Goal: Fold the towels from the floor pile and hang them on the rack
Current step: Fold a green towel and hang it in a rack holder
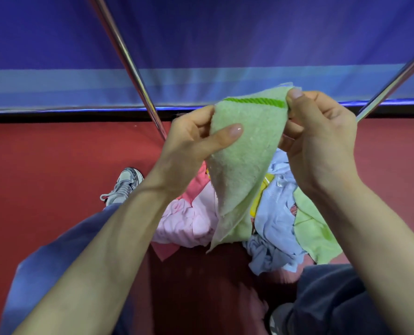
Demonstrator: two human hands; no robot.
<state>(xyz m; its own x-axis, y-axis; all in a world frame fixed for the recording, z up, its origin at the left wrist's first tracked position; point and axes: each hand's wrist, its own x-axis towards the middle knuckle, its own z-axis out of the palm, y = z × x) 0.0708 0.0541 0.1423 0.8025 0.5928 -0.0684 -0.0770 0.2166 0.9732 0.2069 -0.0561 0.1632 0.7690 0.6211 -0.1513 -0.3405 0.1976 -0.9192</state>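
A: What's over the floor pile [273, 228]?
B: A green towel [240, 151], held up above the pile, its tail drooping toward it.
A: And the hands?
B: Both are above the pile. The left hand [194, 141] pinches the towel's side, thumb across the front. The right hand [322, 141] pinches its striped top corner.

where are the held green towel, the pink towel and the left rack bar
green towel [237, 151], head view, middle of cloth
pink towel [189, 221], head view, crumpled middle
left rack bar [129, 68], head view, mid shaft
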